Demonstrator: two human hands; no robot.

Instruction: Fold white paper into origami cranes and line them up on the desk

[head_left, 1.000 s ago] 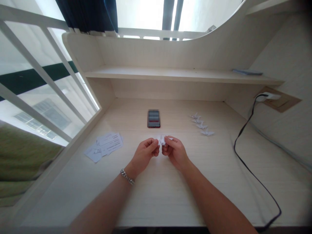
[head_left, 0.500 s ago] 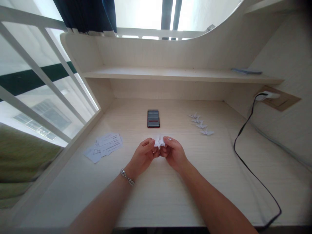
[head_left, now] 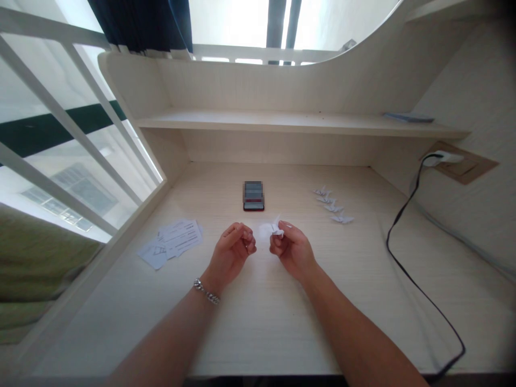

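Observation:
A small folded white paper crane (head_left: 277, 231) is pinched between the thumb and fingers of my right hand (head_left: 293, 246), above the middle of the desk. Just to its left, apart from the paper, is my left hand (head_left: 234, 248), with fingers curled in and thumb against them; nothing shows in it. A chain bracelet (head_left: 206, 292) circles my left wrist. Beyond the hands lies a dark phone-like device (head_left: 253, 196), its screen blurred out. Several finished paper cranes (head_left: 332, 207) stand in a row to the right.
Printed paper sheets (head_left: 177, 241) overlap on the left of the desk (head_left: 258, 322). A black cable (head_left: 415, 282) runs from the wall socket (head_left: 463, 162) down the right side. Across the back is a shelf (head_left: 282, 121) with a thin bluish item (head_left: 408, 117). White bars (head_left: 72, 126) border the left.
My left hand has let go of the paper crane and moved slightly left. The crane stays in my right hand, which has shifted a little right.

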